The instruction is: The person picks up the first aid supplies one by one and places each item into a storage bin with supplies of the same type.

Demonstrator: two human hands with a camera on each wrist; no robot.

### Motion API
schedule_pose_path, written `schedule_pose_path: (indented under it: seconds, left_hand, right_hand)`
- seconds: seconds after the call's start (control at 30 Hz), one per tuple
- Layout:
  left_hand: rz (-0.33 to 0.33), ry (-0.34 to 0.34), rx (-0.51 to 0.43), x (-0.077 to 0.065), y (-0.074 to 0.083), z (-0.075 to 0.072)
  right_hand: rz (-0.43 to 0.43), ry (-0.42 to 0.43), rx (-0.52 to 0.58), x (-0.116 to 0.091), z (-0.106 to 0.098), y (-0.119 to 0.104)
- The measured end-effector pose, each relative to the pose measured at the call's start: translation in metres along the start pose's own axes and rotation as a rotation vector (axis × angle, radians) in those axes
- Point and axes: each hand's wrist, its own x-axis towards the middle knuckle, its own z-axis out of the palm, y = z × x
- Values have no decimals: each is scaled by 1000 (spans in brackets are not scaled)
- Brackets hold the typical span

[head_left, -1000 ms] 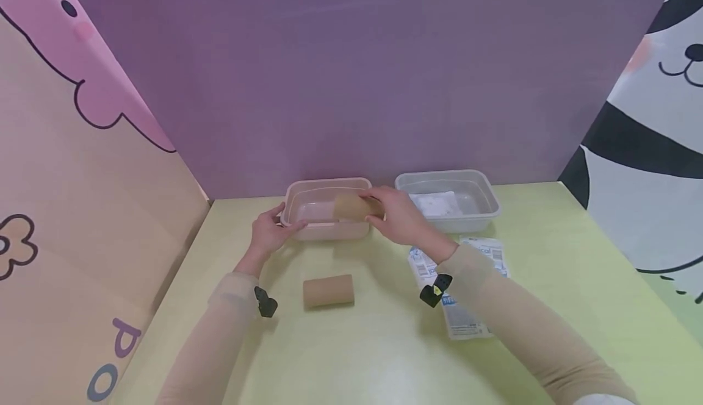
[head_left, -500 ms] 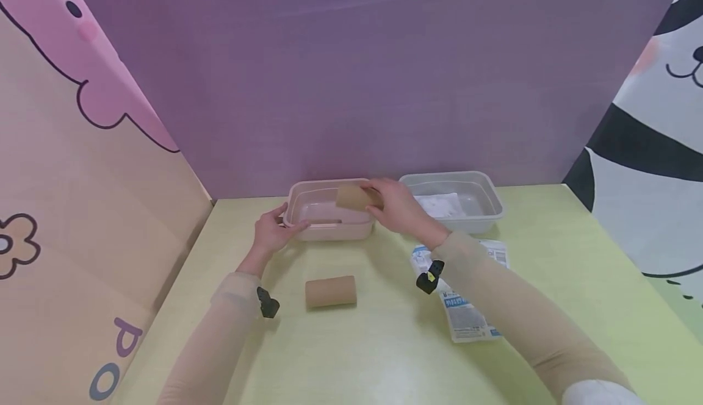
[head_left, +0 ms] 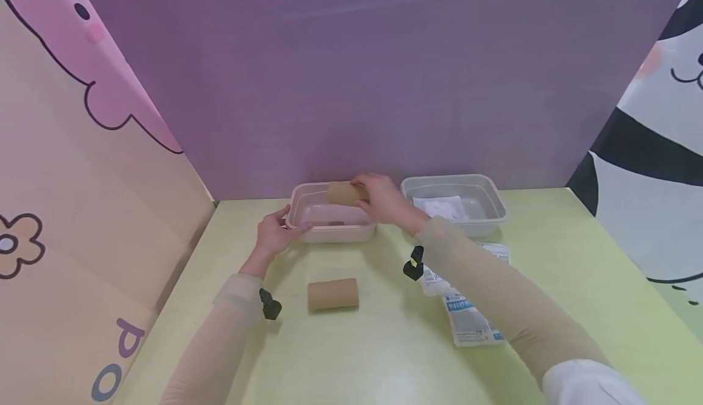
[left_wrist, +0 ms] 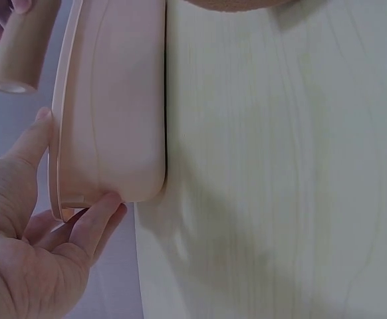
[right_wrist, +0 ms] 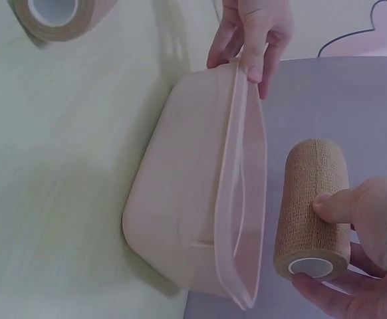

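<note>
My right hand (head_left: 384, 199) holds a tan elastic bandage roll (right_wrist: 313, 206) above the far right part of a pink plastic bin (head_left: 343, 234). In the right wrist view the roll's textured wrap and white core show, with the thumb pressed on its side. My left hand (head_left: 274, 232) grips the bin's left end, thumb on the rim (left_wrist: 55, 166) and fingers beneath it. A second bandage roll (head_left: 332, 295) lies on its side on the table in front of the bin. Near the bin's front wall a narrow brown strip shows; I cannot tell what it is.
Right of the pink bin stands a whitish bin (head_left: 478, 207) with a white packet (head_left: 439, 208) inside. Printed plastic packets (head_left: 475, 322) lie on the table (head_left: 340, 356), partly under my right forearm. A purple wall (head_left: 351, 75) rises behind both bins.
My right hand has lifted the bandage roll up from inside the pink bin, then shifted it slightly left. My left hand keeps its grip on the bin's end.
</note>
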Motion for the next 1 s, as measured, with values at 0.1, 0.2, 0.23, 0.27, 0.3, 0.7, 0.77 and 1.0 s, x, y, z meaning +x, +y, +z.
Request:
schedule_pose_path:
  seconds: [0.1, 0.2, 0.23, 0.27, 0.3, 0.7, 0.77, 1.0]
  left_hand:
    - [-1, 0, -5, -2, 1, 0]
    - [15, 1, -9, -3, 1, 0]
    - [19, 3, -8, -4, 2, 0]
    - [24, 4, -5, -4, 2, 0]
    - [27, 5, -3, -4, 2, 0]
    - [54, 1, 12, -9, 10, 7]
    - [51, 3, 6, -10, 10, 7]
    - [30, -1, 15, -11, 10, 11]
  right_hand:
    - [5, -17, 6, 6, 5, 0]
    - [17, -36, 15, 9, 8, 1]
    - [22, -42, 16, 10, 10, 1]
    - [27, -50, 16, 11, 11, 1]
    - [34, -59, 15, 12, 12, 2]
    - [106, -142, -10, 14, 23, 4]
    - [98, -145, -15, 15, 24, 5]
    - [74, -169, -96, 17, 33, 8]
